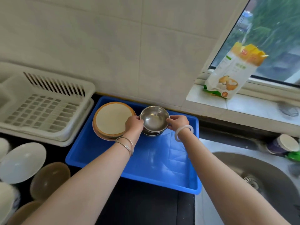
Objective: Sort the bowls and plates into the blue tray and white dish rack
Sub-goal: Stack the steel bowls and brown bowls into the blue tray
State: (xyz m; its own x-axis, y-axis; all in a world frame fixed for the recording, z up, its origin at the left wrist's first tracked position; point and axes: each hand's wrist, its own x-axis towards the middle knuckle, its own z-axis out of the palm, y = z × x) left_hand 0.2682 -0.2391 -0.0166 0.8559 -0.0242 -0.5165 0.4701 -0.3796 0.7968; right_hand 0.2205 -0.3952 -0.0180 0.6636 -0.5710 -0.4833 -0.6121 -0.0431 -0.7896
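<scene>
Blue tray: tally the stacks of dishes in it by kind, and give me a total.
Steel bowl stack: 1, its top bowl gripped by the left hand and right hand
Plate stack: 1
Total: 2 stacks in the blue tray

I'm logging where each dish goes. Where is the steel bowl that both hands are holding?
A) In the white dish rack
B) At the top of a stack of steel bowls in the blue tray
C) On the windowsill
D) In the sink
B: the left hand and right hand grip the steel bowl at its rim, over the stack of steel bowls in the blue tray, beside the plates.
</scene>
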